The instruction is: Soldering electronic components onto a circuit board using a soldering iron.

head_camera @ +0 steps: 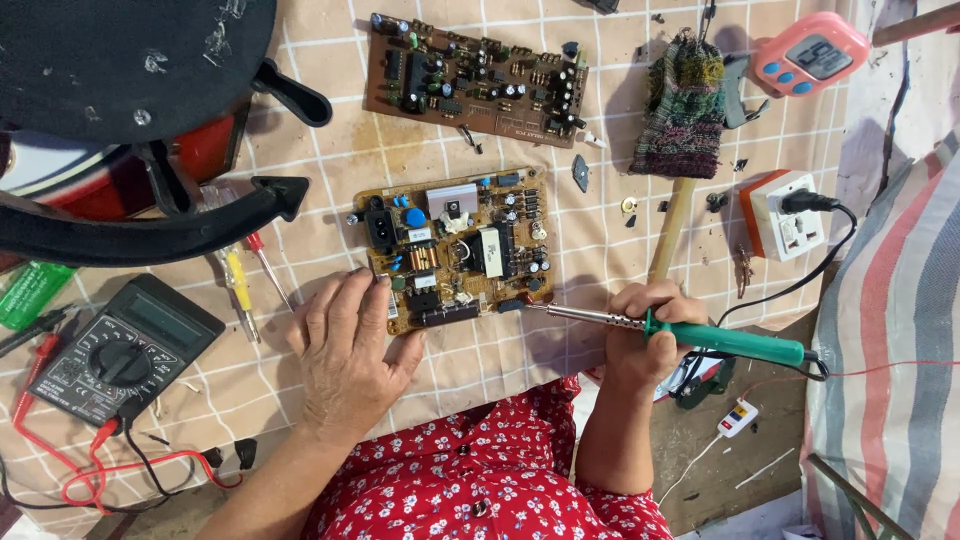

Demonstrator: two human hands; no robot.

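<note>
The left hand [345, 345] lay flat on the checked cloth [330, 160], palm down, with its fingers spread slightly and their tips pressing the lower left corner of the yellow circuit board [455, 245]. It gripped nothing — it only pinned the board in place. The board lay near the middle of the cloth, component side up and tilted a little.

The right hand [650, 335] was closed in a fist around the green handle of the soldering iron [700, 335]. The iron's metal shaft pointed left, and its tip met the lower right edge of the yellow circuit board. The iron's cord ran off to the right.

A second, brown circuit board [475, 80] lay above the first, well apart from it. A black multimeter [120, 350] sat to the left of the left hand, with red and black leads [100, 465] trailing below it. Two screwdrivers [245, 275] lay between the multimeter and the yellow board. A wooden stick [672, 230] wrapped at its upper end in knitted cloth lay just above the right hand. Beyond it — toward the right edge of the cloth — stood a white and orange socket block [790, 210] with a black plug in it, and a pink timer [808, 52] above that.
</note>
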